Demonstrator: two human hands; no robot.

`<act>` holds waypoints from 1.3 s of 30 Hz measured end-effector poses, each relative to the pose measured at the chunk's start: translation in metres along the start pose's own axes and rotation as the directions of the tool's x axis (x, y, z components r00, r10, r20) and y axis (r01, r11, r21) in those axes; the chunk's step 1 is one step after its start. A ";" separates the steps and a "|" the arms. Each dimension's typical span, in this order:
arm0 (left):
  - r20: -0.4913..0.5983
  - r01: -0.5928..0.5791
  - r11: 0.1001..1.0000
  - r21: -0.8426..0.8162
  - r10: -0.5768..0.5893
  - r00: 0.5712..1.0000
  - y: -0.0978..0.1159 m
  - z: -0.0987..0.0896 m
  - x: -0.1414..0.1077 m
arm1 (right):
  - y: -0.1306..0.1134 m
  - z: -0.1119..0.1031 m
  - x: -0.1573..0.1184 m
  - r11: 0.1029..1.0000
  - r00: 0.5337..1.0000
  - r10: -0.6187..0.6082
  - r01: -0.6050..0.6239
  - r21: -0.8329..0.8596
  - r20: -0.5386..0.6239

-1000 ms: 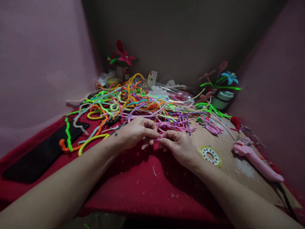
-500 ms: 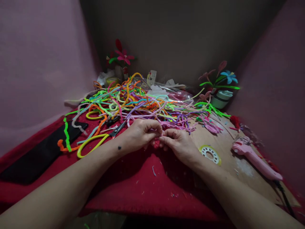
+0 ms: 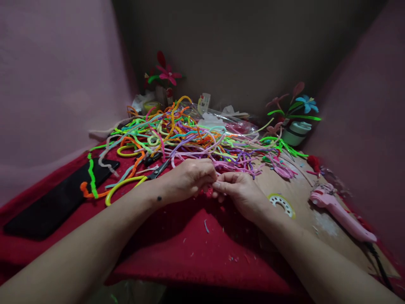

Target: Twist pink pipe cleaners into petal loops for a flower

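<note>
My left hand (image 3: 196, 179) and my right hand (image 3: 236, 190) meet over the middle of the table, fingertips pinched close together. Between them shows a small pinkish-red piece (image 3: 209, 191), mostly hidden by the fingers, so its full shape cannot be made out. Just behind the hands spreads a tangled heap of colourful pipe cleaners (image 3: 190, 135). Yellow-handled scissors (image 3: 155, 172) lie beside my left wrist, partly covered by the forearm. To the right of my right wrist a tape roll (image 3: 283, 204) rests on a cardboard sheet (image 3: 300, 228).
A black flat slab (image 3: 53, 207) lies at the left. A pink glue gun (image 3: 341, 213) with a black cord lies at the right. Pipe-cleaner flowers (image 3: 169, 75) stand at the back, with a pale green pot (image 3: 296, 133) at back right. Small scraps dot the red cloth (image 3: 177, 253).
My left fingers have curled in more tightly, and less of the pinkish-red piece shows. My right hand stays pinched beside it. The whole view has shifted slightly.
</note>
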State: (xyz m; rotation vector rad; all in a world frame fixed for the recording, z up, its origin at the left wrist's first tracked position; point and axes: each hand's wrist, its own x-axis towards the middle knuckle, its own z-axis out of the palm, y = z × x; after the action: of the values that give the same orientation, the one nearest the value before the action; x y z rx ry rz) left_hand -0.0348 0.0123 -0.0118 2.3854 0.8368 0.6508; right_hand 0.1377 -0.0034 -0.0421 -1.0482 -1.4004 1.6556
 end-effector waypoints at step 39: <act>-0.097 0.366 0.792 -0.489 -0.466 0.879 0.011 0.000 0.006 | -0.006 0.001 -0.001 0.997 0.993 -0.079 0.078 -0.011 -0.091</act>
State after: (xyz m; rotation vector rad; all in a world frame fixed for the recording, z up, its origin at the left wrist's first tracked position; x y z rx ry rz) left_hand -0.0255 0.0087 -0.0036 1.6471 1.1189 0.8197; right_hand 0.1372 -0.0038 -0.0358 -1.0462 -1.3721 1.5282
